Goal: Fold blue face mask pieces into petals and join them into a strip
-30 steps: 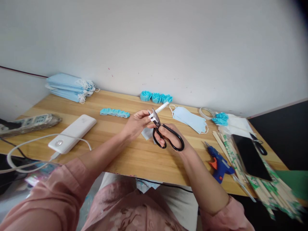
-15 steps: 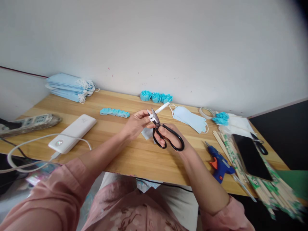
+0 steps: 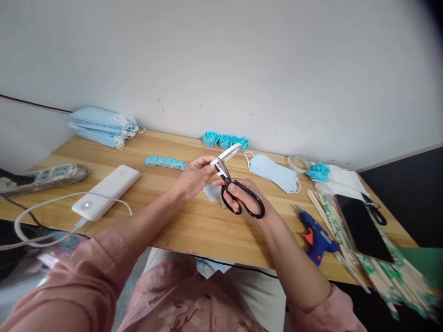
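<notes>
My left hand point(image 3: 200, 176) is closed, its thumb and fingers pinching a narrow white strip point(image 3: 229, 151), kind unclear, that curves into a loop beyond the fingertips. In my right hand point(image 3: 242, 190) is a pair of black-handled scissors point(image 3: 254, 210), thumb and fingers through the handles. The scissor blades lie against the white strip beside my left fingertips; I cannot tell whether they cut it. Beneath the hands, partly hidden, lies a pale piece of material point(image 3: 212, 192). To the left rests a pleated light-blue strip point(image 3: 165, 162).
At the back left is a stack of blue face masks point(image 3: 100, 125). Blue fabric roses point(image 3: 224, 140) lie by the wall, more masks point(image 3: 273, 171) to their right. A glue gun point(image 3: 315, 235), phone point(image 3: 362, 227) and wrapped chopsticks point(image 3: 387, 281) are right; a power bank point(image 3: 105, 192) is left.
The white strip has turned in my left hand and now shows as a curved loop, where before it looked straight. The scissor blades have come closer together.
</notes>
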`<state>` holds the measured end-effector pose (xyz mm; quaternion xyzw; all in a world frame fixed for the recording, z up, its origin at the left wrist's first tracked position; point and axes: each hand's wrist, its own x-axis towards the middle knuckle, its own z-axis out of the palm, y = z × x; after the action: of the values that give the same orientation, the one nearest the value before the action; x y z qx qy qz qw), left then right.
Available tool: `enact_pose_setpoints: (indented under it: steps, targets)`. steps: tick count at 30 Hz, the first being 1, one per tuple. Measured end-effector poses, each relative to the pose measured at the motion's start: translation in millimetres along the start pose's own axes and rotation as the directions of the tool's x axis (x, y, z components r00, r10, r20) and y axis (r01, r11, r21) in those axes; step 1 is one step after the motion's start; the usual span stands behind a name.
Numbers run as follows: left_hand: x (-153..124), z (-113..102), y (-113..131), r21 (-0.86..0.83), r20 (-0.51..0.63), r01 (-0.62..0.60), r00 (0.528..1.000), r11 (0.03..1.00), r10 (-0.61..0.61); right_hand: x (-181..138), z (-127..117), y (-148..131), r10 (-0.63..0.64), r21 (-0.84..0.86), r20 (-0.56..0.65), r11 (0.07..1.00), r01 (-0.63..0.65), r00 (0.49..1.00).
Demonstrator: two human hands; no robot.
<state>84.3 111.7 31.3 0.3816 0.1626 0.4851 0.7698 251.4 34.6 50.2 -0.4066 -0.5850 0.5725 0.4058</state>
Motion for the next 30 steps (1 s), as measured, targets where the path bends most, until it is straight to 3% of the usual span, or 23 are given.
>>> enact_pose_setpoints:
  steps: [30]
  targets:
    - [0.2,0.6,1.7,0.027,-0.029,-0.013,0.999,1.0,0.014,-1.3,1.3,-3.2,0.053,-0.037,-0.072,0.998,-0.056,0.996]
